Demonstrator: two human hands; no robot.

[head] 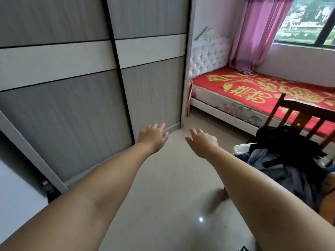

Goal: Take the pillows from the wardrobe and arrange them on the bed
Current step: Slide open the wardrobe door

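A tall wardrobe (72,98) with grey and white sliding doors fills the left half of the view, and both doors are closed. No pillow is visible. The bed (253,87) stands at the right under the window, with a red and gold cover and a white tufted headboard. Both my arms reach forward over the floor. My left hand (154,136) hovers near the lower corner of the right-hand door, fingers apart and holding nothing. My right hand (203,142) is beside it, also spread and holding nothing.
A wooden chair (301,115) piled with dark clothes (282,156) stands at the right between me and the bed. A pink curtain (257,33) hangs by the window. Glossy pale floor tiles (172,196) stretch ahead.
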